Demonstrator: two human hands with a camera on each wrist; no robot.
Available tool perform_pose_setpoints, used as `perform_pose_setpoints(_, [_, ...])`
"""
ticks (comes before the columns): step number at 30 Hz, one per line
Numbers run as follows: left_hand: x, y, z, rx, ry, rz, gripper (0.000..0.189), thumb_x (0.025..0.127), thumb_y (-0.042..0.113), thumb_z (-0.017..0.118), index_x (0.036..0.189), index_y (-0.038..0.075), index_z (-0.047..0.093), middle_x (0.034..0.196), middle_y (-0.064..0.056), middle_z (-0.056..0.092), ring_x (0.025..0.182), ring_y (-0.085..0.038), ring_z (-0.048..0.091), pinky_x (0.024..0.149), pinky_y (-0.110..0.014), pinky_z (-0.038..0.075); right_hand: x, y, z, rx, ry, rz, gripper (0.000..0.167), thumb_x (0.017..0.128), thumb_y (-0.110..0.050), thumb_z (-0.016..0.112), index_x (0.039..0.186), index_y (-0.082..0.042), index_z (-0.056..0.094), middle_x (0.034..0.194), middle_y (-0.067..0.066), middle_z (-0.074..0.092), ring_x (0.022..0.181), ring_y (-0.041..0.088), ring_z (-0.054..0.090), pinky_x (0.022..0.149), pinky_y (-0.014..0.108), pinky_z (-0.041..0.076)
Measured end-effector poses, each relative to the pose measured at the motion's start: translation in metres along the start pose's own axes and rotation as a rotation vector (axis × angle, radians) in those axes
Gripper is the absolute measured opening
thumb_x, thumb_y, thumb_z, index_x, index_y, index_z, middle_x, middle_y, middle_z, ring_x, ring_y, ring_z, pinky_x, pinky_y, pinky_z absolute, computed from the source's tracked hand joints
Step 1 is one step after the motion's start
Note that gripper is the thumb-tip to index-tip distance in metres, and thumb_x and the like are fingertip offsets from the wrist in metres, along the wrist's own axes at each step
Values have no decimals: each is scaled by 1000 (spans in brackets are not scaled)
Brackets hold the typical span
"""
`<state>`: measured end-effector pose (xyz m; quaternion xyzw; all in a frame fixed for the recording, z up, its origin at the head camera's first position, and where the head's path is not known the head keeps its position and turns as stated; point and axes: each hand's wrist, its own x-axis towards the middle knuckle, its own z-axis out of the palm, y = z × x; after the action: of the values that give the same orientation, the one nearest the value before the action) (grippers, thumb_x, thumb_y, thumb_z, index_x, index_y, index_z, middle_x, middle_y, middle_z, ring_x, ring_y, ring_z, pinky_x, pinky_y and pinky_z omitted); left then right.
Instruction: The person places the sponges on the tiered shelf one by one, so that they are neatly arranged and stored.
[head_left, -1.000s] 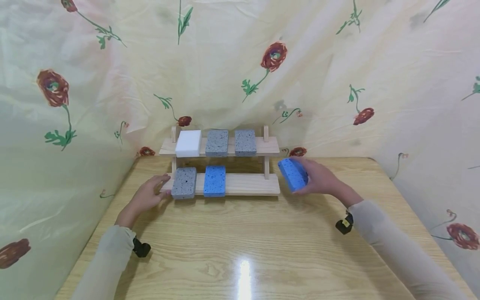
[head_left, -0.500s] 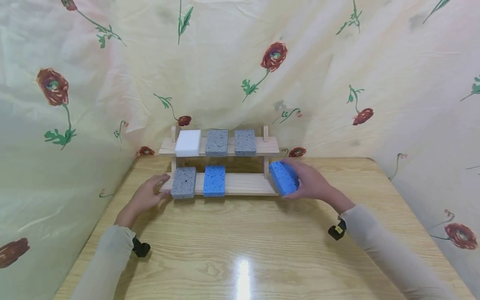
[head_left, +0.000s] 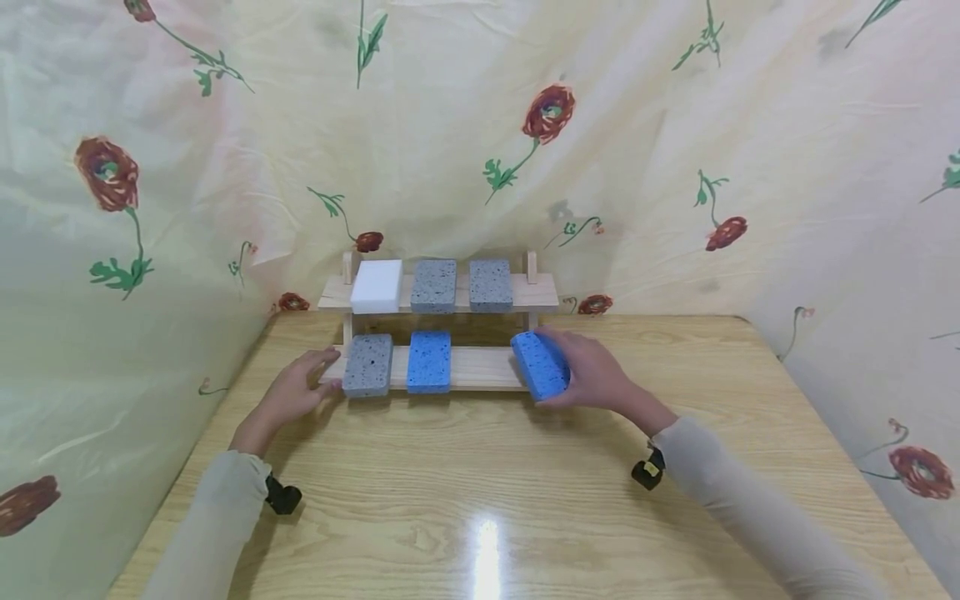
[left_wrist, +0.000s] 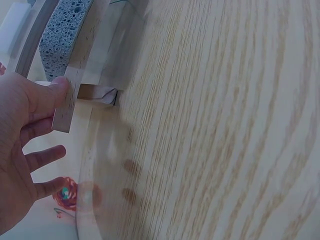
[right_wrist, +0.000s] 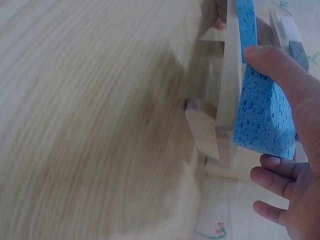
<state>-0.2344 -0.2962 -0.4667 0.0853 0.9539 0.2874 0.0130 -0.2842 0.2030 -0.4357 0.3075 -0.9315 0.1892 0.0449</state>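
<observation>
In my right hand I grip a blue sponge, tilted, over the right end of the lower shelf. Thumb and fingers hold its opposite edges, and the right wrist view shows the sponge close over the board. My left hand pinches the left end of that shelf between thumb and forefinger, its other fingers spread, as the left wrist view shows at the board end. A grey sponge lies beside it, followed by another blue sponge.
On the upper shelf sit a white sponge and two grey sponges. The wooden rack stands at the back of a wood-grain table. Floral cloth hangs behind and along both sides.
My right hand has carried the blue sponge leftward, from beside the rack to over the lower shelf's right end. My left hand has stayed at the shelf's left end.
</observation>
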Motion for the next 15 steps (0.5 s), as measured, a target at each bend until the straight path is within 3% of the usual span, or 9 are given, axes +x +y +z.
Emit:
perform_pose_setpoints(7, [-1,1,0,-2,6,3,58,101,24,64,152,4,44,163,-22,35,149,-49,31,119,-70,25,6,-17,7,-40,17,30,119,59,-57,93,156,-21,35,128,19,63,109,34,61,95,57,52])
perform_pose_setpoints(15, [-2,2,-1,0,9,19,58,101,22,64,152,3,44,162,-23,36,148,-49,32,120,-69,25,11,-28,22,-108,6,29,118,60,-61,91,156,-22,36,136,19,60,121,37,58,102,62,46])
